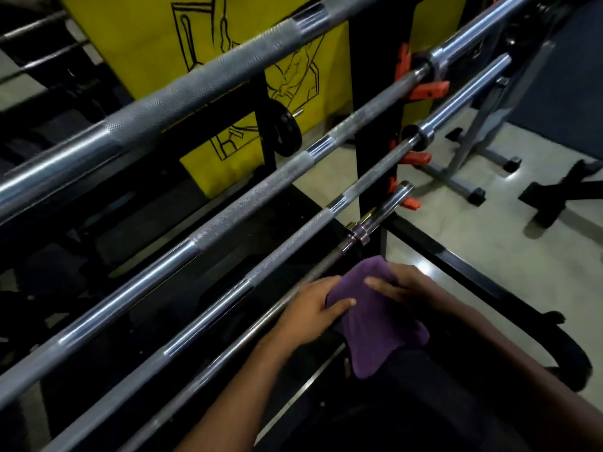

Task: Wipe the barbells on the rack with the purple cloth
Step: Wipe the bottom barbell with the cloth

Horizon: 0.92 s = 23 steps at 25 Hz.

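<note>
1. Head view: the fingers [342, 303] of the left hand [310, 313] curl over the near edge of the purple cloth [378, 318], and the right hand [401, 287] grips it from the far side, so both hands hold the cloth draped over the lowest barbell [228, 349], close to its collar [357, 234].
2. Same view: three more barbells lie above on the rack [372, 132], the nearest being the middle barbell [202, 316]; none is touched.
3. Risk, as I judge it: much of the cloth hangs loose below the bar, so a fast stroke could slip off or bunch up and leave the knurling unwiped.
4. Pushing on toward the collar and the orange hooks [421, 156] could snag the cloth or knock knuckles.
5. A hard sideways shove might roll the bar in its cradle.
</note>
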### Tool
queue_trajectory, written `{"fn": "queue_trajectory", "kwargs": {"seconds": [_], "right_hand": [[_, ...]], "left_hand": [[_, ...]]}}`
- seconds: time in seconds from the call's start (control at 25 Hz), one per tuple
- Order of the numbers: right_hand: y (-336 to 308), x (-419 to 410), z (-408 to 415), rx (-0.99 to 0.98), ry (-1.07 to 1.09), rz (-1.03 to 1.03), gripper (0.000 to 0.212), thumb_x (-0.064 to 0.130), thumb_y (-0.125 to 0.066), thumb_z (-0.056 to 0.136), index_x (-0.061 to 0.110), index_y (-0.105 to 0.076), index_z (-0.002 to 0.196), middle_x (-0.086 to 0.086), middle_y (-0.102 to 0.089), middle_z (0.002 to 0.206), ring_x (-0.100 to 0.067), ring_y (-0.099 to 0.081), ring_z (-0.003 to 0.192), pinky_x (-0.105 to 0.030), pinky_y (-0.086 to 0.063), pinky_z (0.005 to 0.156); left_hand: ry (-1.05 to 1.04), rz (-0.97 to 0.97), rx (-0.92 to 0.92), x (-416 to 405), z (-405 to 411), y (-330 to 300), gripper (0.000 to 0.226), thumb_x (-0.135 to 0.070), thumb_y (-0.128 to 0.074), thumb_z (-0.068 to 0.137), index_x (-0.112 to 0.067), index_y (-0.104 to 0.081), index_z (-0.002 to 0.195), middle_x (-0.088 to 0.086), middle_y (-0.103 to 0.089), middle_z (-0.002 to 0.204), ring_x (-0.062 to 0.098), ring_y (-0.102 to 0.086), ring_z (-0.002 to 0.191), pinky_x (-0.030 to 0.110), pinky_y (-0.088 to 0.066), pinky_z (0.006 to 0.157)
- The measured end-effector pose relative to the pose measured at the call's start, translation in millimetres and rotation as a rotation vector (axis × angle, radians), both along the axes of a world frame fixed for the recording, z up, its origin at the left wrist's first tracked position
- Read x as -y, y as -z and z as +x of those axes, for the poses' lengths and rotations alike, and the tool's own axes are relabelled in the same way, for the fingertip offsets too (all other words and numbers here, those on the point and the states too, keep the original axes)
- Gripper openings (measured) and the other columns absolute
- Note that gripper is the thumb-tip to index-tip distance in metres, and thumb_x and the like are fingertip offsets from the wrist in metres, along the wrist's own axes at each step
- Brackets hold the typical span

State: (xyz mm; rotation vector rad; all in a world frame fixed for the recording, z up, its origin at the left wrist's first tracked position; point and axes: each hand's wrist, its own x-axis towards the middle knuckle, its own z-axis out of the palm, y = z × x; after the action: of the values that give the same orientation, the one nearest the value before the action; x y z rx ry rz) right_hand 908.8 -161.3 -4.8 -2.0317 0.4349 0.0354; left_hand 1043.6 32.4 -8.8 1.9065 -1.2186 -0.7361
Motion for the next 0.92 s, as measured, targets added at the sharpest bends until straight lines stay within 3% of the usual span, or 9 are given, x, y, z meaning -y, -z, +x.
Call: {"fn": "queue_trajectory", "kwargs": {"seconds": [0.12, 0.24, 0.36, 0.48, 0.56, 0.64, 0.72, 0.8, 0.92], "right_hand": [[23, 5, -22, 0.094, 0.322, 0.476, 0.056, 0.064, -0.073, 0.077, 0.024, -0.065, 0.114, -0.006, -0.068, 0.112, -0.012, -0.063, 0.104, -0.037, -0.049, 0.091], [55, -20, -40, -0.160, 0.587, 0.832, 0.083, 0.084, -0.063, 0.060, 0.038, -0.056, 0.129, 0.003, -0.059, 0.131, -0.024, -0.053, 0.127, -0.048, -0.048, 0.095], [75, -48, -36, -0.361, 0.657, 1.367, 0.083, 0.085, -0.053, 0.074, 0.026, -0.060, 0.132, -0.015, -0.063, 0.130, -0.041, -0.060, 0.119, -0.065, -0.051, 0.090], [63, -57, -9, -0.258, 0.668, 1.382, 0.073, 0.066, -0.065, 0.078, 0.004, -0.070, 0.117, -0.019, -0.072, 0.094, -0.034, -0.071, 0.080, -0.044, -0.059, 0.070], [66, -52, 7, -0.073, 0.779, 1.231, 0.059, 0.045, -0.082, 0.074, 0.010, -0.068, 0.118, -0.014, -0.074, 0.096, -0.026, -0.074, 0.077, -0.034, -0.059, 0.063], [72, -35, 24, 0.074, 0.732, 0.700, 0.031, 0.033, -0.068, 0.095, 0.029, -0.059, 0.124, -0.001, -0.069, 0.116, -0.021, -0.071, 0.101, -0.034, -0.058, 0.079], [92, -13, 44, 0.113, 0.422, 0.023, 0.039, 0.044, -0.050, 0.104, 0.032, -0.044, 0.140, 0.001, -0.054, 0.135, -0.022, -0.057, 0.123, -0.044, -0.049, 0.099], [121, 6, 75, 0.077, 0.161, -0.516, 0.055, 0.051, -0.038, 0.103, 0.024, -0.035, 0.151, -0.006, -0.040, 0.152, -0.031, -0.037, 0.141, -0.055, -0.032, 0.114], [156, 15, 114, -0.114, -0.150, -0.840, 0.064, 0.060, -0.025, 0.099, 0.021, -0.041, 0.148, -0.008, -0.039, 0.156, -0.034, -0.021, 0.151, -0.061, -0.006, 0.122]], "left_hand": [[0.009, 0.083, -0.075, 9, -10, 1, 0.026, -0.042, -0.058, 0.099, -0.025, -0.065, 0.117, -0.010, -0.070, 0.109, 0.006, -0.065, 0.101, 0.032, -0.053, 0.091], [0.095, 0.232, 0.084, 10, -17, 7, 0.031, -0.051, -0.049, 0.098, -0.023, -0.060, 0.106, -0.006, -0.064, 0.101, 0.014, -0.062, 0.094, 0.041, -0.052, 0.084], [0.116, 0.312, 0.223, 15, -26, 9, 0.028, -0.047, -0.050, 0.099, -0.021, -0.056, 0.104, -0.003, -0.059, 0.102, 0.021, -0.061, 0.094, 0.043, -0.052, 0.080], [0.282, 0.308, 0.111, 16, -36, 0, 0.028, -0.046, -0.055, 0.098, -0.023, -0.058, 0.113, -0.005, -0.062, 0.111, 0.014, -0.061, 0.100, 0.040, -0.053, 0.086], [0.299, 0.224, 0.223, 0, -24, -5, 0.039, -0.044, -0.055, 0.099, -0.022, -0.060, 0.130, -0.003, -0.063, 0.126, 0.013, -0.059, 0.115, 0.035, -0.051, 0.096], [0.142, 0.118, 0.521, -29, 10, -1, 0.046, -0.036, -0.053, 0.101, -0.014, -0.053, 0.142, 0.004, -0.058, 0.141, 0.018, -0.052, 0.131, 0.037, -0.044, 0.109], [-0.049, 0.168, 0.693, -65, 55, 3, 0.055, -0.031, -0.049, 0.102, -0.011, -0.038, 0.152, 0.008, -0.040, 0.156, 0.021, -0.037, 0.145, 0.041, -0.034, 0.118], [-0.049, 0.306, 0.725, -95, 93, 9, 0.063, -0.035, -0.040, 0.103, -0.017, -0.017, 0.160, 0.002, -0.018, 0.166, 0.020, -0.025, 0.151, 0.043, -0.031, 0.119], [0.054, 0.422, 0.609, -112, 119, 17, 0.067, -0.043, -0.030, 0.105, -0.039, 0.013, 0.156, -0.016, 0.006, 0.166, 0.011, -0.015, 0.151, 0.035, -0.028, 0.121]]}}
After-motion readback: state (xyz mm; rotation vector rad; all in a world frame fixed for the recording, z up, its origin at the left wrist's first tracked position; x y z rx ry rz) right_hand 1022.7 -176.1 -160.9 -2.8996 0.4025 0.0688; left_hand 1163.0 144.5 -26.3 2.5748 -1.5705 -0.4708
